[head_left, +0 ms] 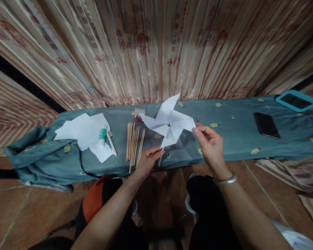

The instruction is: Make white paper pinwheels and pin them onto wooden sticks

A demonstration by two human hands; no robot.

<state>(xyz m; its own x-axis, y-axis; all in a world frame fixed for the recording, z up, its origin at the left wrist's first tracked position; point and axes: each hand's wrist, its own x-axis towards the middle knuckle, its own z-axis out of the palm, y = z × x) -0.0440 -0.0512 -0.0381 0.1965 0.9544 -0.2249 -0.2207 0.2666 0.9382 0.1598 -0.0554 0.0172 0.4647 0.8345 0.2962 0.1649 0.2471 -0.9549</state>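
A white paper pinwheel (165,119) with a shiny pin at its centre is held up over the cloth-covered table. My left hand (147,159) is closed on it near the lower blade, where the end of a thin wooden stick (160,160) shows below the fingers. The tip of the right-hand blade is pinched between the thumb and fingers of my right hand (210,141). Just left of the pinwheel lie several loose wooden sticks (132,142). Behind them sits a small red box (138,117) with its lid up and small metallic pieces inside.
White paper sheets (80,128) lie at the left, with a green-and-white glue stick (102,135) and a white pen (111,144). A black phone (266,125) and a blue-framed device (297,100) rest at the right. Pleated curtains (146,52) hang behind the table.
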